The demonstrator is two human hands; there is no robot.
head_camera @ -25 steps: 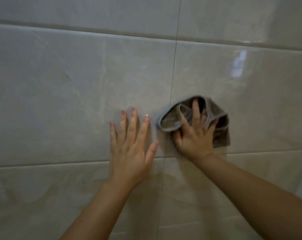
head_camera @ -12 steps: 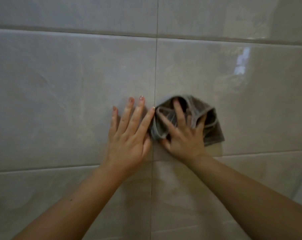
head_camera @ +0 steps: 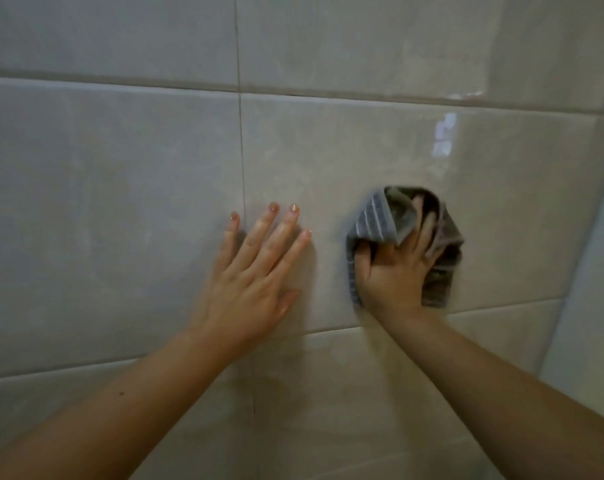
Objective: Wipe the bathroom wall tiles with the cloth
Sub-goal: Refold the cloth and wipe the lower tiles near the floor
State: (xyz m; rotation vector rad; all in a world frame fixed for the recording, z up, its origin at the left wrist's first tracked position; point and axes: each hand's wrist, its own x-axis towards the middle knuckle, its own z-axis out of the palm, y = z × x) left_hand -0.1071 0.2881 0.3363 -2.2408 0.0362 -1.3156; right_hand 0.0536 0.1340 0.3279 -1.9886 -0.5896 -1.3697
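My right hand [head_camera: 395, 271] has the bunched cloth [head_camera: 373, 220] gripped against the wall tiles [head_camera: 328, 150]. Left hand [head_camera: 252, 271] is flat beside it, fingers spread, holding nothing.

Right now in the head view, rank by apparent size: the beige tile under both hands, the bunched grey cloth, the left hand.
1. Beige tile
2. Left hand and bunched grey cloth: too alike to rank; cloth partly hidden.

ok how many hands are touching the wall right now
2. The left hand lies flat and bare on the wall tiles; the right hand presses the cloth against them.
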